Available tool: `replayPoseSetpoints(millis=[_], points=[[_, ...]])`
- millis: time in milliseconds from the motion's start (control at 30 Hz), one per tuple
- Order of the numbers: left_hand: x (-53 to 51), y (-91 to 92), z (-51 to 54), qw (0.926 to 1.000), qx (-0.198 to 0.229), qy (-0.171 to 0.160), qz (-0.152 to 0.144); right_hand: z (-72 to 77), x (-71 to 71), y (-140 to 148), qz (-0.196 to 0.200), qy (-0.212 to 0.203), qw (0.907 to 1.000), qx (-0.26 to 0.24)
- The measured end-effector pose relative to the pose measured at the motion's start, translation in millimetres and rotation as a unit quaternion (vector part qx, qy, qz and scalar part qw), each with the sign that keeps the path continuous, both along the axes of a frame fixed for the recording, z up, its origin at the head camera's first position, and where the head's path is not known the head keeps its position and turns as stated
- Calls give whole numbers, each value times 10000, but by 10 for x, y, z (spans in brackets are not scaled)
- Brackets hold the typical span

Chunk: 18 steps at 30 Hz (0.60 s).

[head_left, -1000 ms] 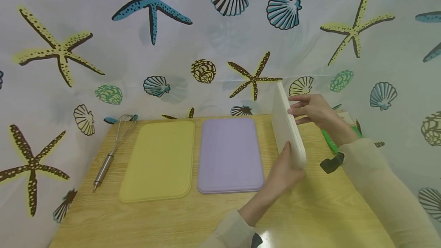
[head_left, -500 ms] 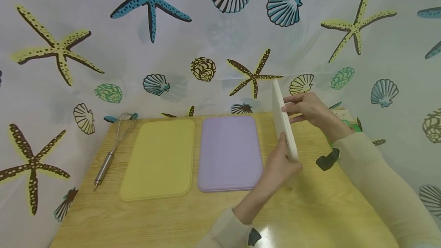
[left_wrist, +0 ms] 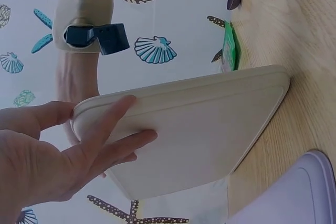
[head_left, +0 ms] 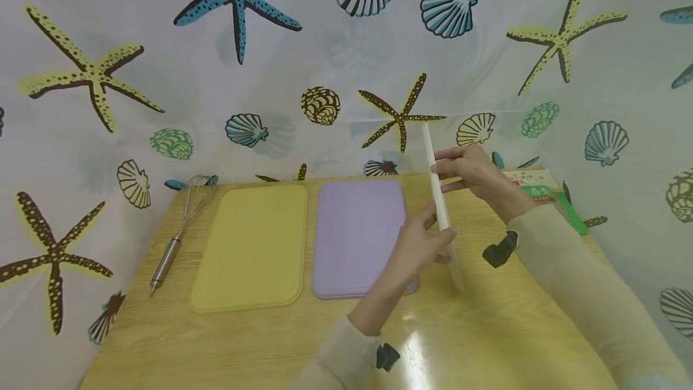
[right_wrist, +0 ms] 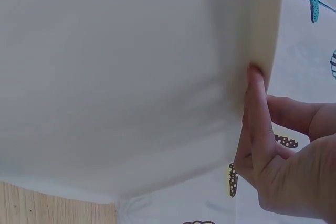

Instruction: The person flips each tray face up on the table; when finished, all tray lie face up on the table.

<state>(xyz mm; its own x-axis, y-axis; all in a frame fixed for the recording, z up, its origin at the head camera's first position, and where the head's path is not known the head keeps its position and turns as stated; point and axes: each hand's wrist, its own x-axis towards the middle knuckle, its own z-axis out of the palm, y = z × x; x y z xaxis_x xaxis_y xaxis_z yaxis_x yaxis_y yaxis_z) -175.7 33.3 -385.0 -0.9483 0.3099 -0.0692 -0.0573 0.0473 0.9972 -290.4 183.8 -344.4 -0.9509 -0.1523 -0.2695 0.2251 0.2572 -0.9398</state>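
Observation:
Both hands grip a white rectangular board [left_wrist: 199,140] with rounded corners and a rimmed border. It stands on edge over the table, seen nearly edge-on in the head view. My left hand [head_left: 414,242] holds its near part, thumb on one side and fingers spread over the left face. My right hand [head_left: 468,170] pinches the upper edge farther back, and in the right wrist view its fingers [right_wrist: 257,114] lie against the board's other face. In the left wrist view, the board's far corner is close to the tabletop; contact is unclear.
On the wooden table [head_left: 233,348], a purple board [head_left: 357,239] lies flat left of the white one. Beyond it are a yellow board [head_left: 251,245] and a metal whisk [head_left: 173,251]. A green-and-white packet [head_left: 536,188] lies behind the right forearm. A patterned curtain [head_left: 346,47] hangs behind.
The white board has shifted left and turned until mostly its thin edge faces the head camera. Both hands have moved left with it, and more of the packet shows.

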Motion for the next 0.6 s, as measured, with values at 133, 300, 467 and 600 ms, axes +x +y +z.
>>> replayPoseSetpoints(millis=[133,300,467,600], points=[[-48,-73,-18,9992,311,-244,2,-22,-17,-58,38,-73,10000,-46],[-96,-190,-48,9978,515,-421,55,-57,-62,-175,49,-110,9998,-145],[-118,-244,-39,9974,551,-470,56,-54,-63,-242,87,-115,9998,-114],[-106,-251,-30,9977,488,-461,17,-48,-52,-263,68,-131,9999,-42]])
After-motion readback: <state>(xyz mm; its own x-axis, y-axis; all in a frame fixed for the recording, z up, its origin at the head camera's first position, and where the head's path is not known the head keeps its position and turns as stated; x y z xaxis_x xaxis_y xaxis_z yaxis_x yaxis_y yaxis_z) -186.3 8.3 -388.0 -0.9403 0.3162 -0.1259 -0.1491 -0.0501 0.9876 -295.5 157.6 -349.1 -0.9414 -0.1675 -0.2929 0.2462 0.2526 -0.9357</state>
